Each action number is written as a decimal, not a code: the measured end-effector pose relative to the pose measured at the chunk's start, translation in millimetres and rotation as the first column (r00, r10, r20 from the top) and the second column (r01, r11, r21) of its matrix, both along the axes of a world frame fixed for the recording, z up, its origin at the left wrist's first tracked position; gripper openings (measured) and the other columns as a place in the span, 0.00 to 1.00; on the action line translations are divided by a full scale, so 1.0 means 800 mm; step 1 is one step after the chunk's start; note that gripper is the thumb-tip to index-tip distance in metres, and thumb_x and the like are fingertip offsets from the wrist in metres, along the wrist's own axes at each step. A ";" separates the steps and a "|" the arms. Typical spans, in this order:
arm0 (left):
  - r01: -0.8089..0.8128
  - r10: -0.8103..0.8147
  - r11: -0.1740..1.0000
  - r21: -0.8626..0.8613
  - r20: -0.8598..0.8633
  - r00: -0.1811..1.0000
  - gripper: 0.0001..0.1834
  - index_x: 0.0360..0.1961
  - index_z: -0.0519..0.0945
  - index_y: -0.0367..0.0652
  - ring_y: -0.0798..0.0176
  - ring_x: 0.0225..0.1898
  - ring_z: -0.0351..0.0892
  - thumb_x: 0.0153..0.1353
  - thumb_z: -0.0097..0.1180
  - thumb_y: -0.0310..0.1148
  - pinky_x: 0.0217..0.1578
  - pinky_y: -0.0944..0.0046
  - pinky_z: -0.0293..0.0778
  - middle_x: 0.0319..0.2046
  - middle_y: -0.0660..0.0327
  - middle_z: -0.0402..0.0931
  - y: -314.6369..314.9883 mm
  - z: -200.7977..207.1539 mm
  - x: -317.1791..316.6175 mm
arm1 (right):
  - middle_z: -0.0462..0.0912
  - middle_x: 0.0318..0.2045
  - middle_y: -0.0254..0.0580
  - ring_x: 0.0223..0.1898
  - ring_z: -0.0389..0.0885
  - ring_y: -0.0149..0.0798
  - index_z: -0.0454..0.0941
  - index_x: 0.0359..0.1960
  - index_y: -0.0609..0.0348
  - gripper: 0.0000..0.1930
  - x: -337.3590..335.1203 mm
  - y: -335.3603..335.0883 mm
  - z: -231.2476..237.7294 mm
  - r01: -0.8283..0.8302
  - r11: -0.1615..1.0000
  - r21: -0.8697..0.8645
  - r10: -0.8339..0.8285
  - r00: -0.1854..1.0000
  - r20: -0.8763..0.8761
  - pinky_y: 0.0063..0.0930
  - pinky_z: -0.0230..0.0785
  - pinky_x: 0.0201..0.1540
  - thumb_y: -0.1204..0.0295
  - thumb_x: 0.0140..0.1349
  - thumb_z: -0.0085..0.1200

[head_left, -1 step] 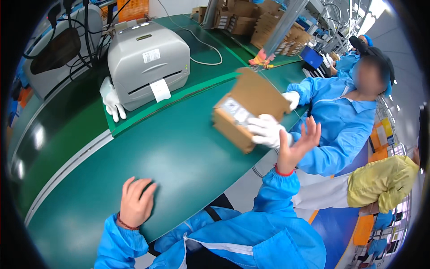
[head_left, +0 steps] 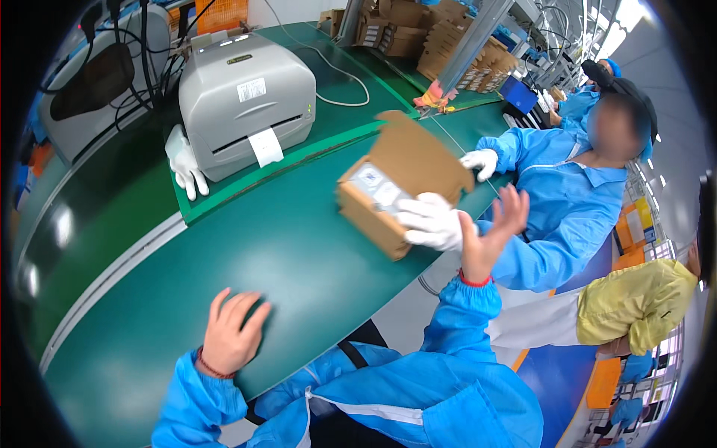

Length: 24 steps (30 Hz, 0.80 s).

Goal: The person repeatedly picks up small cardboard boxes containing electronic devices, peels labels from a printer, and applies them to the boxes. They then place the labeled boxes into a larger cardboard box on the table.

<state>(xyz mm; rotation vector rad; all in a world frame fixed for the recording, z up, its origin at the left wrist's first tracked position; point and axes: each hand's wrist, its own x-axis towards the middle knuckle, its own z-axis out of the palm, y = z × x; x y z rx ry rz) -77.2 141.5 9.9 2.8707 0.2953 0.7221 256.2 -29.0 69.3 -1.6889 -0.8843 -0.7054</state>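
A brown cardboard box [head_left: 371, 216] with its lid flap raised is on the green tabletop, a white label on its contents or inner face. A co-worker's white-gloved hand [head_left: 432, 222] holds its near side, and the other gloved hand [head_left: 480, 161] is behind the flap. Just right of that near glove my right hand [head_left: 489, 237] is raised, fingers spread, holding nothing. My left hand [head_left: 233, 328] hovers over or rests on the tabletop at lower left, fingers loosely bent and apart, with nothing in it; whether it touches the surface I cannot tell.
On the green table [head_left: 246, 246] stands a grey label printer [head_left: 246, 97] with a white label [head_left: 266, 147] sticking out. A white glove [head_left: 186, 163] lies beside it. Several cardboard boxes [head_left: 403, 30] are stacked at the back. The co-worker [head_left: 567, 194] in blue stands at right.
The box has moved a little left and nearer, with the co-worker's gloved hands following it. My right hand has shifted slightly left; my left hand has moved slightly.
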 end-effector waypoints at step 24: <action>-0.089 0.016 0.958 0.273 0.259 0.966 0.33 0.60 0.48 0.80 0.54 0.63 0.49 0.57 0.48 0.41 0.60 0.38 0.42 0.61 0.56 0.49 -0.135 -0.066 -0.078 | 0.72 0.39 0.56 0.36 0.76 0.38 0.37 0.59 0.70 0.38 -0.266 0.006 -0.073 -0.715 0.652 -0.252 0.670 0.699 -0.249 0.25 0.68 0.40 0.81 0.52 0.51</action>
